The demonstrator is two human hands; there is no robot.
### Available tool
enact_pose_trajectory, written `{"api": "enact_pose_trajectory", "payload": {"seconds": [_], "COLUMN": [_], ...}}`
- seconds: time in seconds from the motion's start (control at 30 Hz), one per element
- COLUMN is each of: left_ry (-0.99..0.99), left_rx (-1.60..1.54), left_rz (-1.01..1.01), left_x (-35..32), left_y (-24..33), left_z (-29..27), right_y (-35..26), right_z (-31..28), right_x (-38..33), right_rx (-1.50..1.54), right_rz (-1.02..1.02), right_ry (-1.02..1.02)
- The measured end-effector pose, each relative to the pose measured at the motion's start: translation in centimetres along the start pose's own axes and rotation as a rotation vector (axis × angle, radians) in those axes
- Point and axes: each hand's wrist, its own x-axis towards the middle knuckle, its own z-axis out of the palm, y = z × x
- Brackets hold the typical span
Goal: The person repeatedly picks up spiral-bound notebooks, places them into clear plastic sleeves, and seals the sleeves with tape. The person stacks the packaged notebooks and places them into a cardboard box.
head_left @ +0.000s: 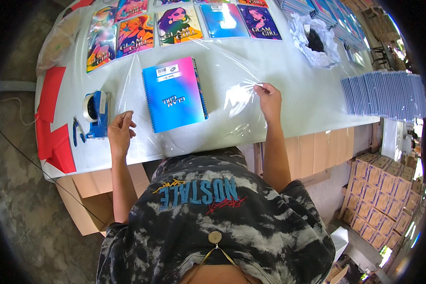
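A spiral notebook with a blue and pink cover lies on the white-topped table before me, a label near its upper edge. Under and around it a sheet of clear plastic film spreads out, creased and glossy. My right hand pinches the film's right edge, pulling it into folds. To the left of the notebook, my left hand has its fingers drawn together at the film's left edge; the grip itself is hard to see. A blue tape dispenser with a clear roll stands just beyond my left hand.
Scissors and red sheets lie at the left. Colourful illustrated notebooks line the far side. Crumpled white plastic with something black sits at the back right, near a row of stacked notebooks. Cartons stand at right.
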Motion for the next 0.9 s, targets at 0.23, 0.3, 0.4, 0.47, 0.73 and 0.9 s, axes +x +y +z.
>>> {"api": "enact_pose_trajectory", "payload": {"seconds": [0.23,0.3,0.4,0.47,0.73,0.9], "left_ry": [-0.155,-0.199,-0.241,-0.269,-0.251,-0.309], "left_rx": [0.079,0.071,0.094,0.101,0.113,-0.120], "left_rz": [0.005,0.137,0.249,0.303,0.409,0.374], "left_x": [2.3,3.0,3.3,3.4,3.7,3.5], "left_y": [0.5,0.7,1.4,1.5,2.0,3.1], "left_z": [-0.3,0.2,1.2,1.7,2.9,5.0], "right_y": [-2.8,-2.6,-1.2,-2.2,-2.7,-4.6], "right_z": [-0.4,-0.5,0.2,0.4,1.6,4.5], "right_x": [0.9,1.7,2.4,3.6,4.0,1.2], "right_rx": [-0.254,-0.680,-0.378,-0.375,0.218,0.311], "right_rz": [0.044,-0.096,-0.143,0.078,0.086,-0.252], "right_ry": [-0.469,-0.364,-0.398,-0.654,-0.652,-0.806]}}
